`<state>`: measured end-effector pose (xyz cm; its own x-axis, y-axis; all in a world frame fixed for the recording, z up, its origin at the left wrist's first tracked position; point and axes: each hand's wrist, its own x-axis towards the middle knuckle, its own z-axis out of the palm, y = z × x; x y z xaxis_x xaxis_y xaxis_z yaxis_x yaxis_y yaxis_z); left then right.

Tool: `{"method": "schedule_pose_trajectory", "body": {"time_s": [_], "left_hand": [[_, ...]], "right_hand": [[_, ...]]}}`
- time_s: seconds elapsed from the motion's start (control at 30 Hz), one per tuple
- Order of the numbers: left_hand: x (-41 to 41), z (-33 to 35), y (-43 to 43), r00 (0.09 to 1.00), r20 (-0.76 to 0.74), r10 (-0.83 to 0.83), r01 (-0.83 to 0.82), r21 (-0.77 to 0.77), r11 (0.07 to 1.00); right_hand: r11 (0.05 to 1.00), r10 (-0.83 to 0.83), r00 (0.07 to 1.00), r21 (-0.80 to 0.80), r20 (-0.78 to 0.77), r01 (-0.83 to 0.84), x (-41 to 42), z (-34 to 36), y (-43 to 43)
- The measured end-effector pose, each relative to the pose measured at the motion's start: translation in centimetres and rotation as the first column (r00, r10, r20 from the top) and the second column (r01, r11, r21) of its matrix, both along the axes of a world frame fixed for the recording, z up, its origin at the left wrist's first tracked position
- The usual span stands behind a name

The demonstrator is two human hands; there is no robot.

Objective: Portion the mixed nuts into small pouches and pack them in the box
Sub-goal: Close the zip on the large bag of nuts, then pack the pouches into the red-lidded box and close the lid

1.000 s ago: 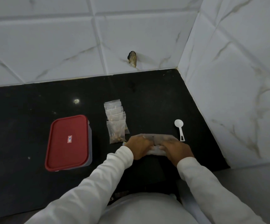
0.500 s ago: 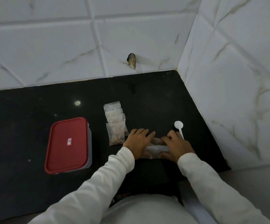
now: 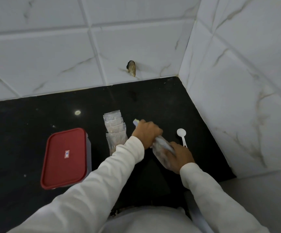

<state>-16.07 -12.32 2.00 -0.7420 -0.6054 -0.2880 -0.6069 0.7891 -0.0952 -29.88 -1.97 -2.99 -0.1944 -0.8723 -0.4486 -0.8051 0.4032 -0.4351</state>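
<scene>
Clutching the nut bag (image 3: 162, 147), left hand (image 3: 146, 133) and right hand (image 3: 182, 157) show curled grips.

Dim, soft light; glare spot on black counter (image 3: 35, 132); wide-angle bending at edges.

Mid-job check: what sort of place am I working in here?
Most likely a home kitchen corner: a black stone countertop meets white marble-look wall tiles, and on it sit a red-lidded box, a white spoon and small pouches of nuts.
</scene>
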Motion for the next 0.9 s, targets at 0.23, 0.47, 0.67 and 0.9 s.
{"method": "schedule_pose_trajectory", "body": {"time_s": [0.23, 0.47, 0.67, 0.9], "left_hand": [[0.2, -1.9, -0.5, 0.973, -0.210, 0.097, -0.133, -0.161, 0.978], [1.1, -6.4, 1.2, 0.997, -0.067, 0.035, -0.036, -0.008, 0.999], [0.0, -6.8, -0.6, 0.999, -0.018, 0.046, -0.046, 0.009, 0.999], [-0.5, -8.2, -0.2, 0.992, -0.039, 0.120, -0.117, 0.087, 0.989]], "right_hand": [[0.935, -0.353, 0.900, 0.102, 0.254, 0.339, 1.8, 0.2, -2.3], [0.961, -0.054, 0.958, -0.276, -0.283, -0.028, 2.9, -1.0, -0.6], [0.955, 0.219, 0.912, -0.117, -0.345, -0.274, 4.1, -3.3, 0.9], [0.958, 0.243, 0.938, -0.091, -0.249, -0.272, 3.1, -4.4, 1.3]]}}
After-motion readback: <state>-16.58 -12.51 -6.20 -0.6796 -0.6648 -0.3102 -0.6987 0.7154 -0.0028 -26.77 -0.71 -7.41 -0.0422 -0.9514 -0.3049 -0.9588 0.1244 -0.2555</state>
